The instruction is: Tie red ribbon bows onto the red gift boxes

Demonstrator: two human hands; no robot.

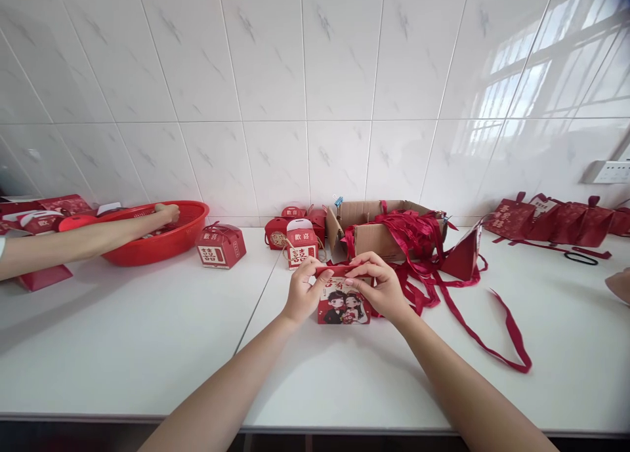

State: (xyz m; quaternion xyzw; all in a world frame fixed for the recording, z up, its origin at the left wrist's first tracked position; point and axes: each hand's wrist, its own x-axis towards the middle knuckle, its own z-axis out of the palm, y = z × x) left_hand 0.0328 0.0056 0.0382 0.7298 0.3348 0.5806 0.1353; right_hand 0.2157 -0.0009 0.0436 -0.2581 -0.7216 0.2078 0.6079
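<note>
A small red gift box (344, 306) with a cartoon couple on its front stands upright on the white table, in front of a cardboard box. At its top left, my left hand (306, 291) pinches the upper edge between thumb and fingers. My right hand (377, 285) grips the same edge at the right, its thumb on the front face. Both hands partly cover the box's printed top. Just behind are a red-and-white box (301, 245) with a cord handle and a tangle of dark red ribbon (413, 232).
The cardboard box (377, 242) holds ribbon that trails right across the table (315, 386). Another person's hand (167, 214) reaches into a red basket (152, 255) at left. A red box (221, 247), a triangular box (462, 258), scissors (581, 258) and several red bags (556, 221) stand around.
</note>
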